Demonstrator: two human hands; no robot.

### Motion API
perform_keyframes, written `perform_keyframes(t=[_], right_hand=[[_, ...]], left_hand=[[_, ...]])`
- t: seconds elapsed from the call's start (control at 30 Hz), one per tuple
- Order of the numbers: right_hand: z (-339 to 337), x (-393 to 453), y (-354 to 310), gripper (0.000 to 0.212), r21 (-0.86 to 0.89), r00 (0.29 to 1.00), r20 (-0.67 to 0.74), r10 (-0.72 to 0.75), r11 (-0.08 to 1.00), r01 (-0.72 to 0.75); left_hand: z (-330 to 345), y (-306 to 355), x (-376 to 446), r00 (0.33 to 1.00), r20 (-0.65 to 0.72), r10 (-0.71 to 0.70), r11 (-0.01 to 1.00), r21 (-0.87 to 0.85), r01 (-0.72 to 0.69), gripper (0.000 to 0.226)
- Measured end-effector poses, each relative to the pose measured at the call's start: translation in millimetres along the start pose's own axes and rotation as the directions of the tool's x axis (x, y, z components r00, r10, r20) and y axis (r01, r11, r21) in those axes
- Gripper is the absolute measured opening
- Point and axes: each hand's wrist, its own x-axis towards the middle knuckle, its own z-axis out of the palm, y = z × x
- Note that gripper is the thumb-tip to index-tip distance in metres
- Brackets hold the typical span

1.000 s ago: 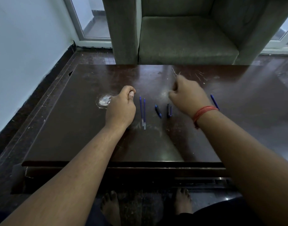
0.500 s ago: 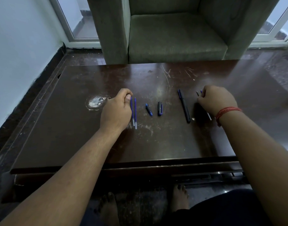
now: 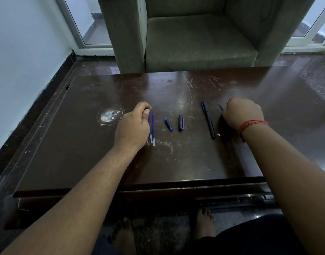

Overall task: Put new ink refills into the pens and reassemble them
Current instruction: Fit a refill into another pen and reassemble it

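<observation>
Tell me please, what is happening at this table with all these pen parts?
A person sits at a dark table with pen parts laid in a row. The left hand rests curled beside two blue refills, possibly touching one. The right hand is curled around a thin pen part whose tip sticks out. Between the hands lie a small blue piece, a dark cap and a long black pen, all untouched. Nothing looks reassembled yet.

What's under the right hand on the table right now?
A thin dark pen tip pokes out past the right hand, whose fingers are curled over it. The rest of that piece is covered, so its length can't be seen.
</observation>
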Motion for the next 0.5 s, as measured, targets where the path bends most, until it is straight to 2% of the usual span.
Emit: perform_keyframes(t=[0.17, 0.3, 0.5], right_hand=[[-1, 0, -4, 0.017, -0.039, 1.000, 0.022, -0.019, 0.999, 0.020], [-1, 0, -9, 0.031, -0.060, 0.998, 0.064, -0.020, 0.998, 0.024], [-7, -2, -16, 0.030, 0.065, 0.999, 0.011, -0.035, 0.997, 0.035]], left_hand=[[2, -1, 0, 1.000, 0.011, 0.008, 1.000, 0.003, -0.008, 0.021], [2, -1, 0, 1.000, 0.012, 0.011, 1.000, 0.000, -0.011, 0.021], [1, 0, 0, 1.000, 0.018, 0.020, 1.000, 0.007, -0.021, 0.022]])
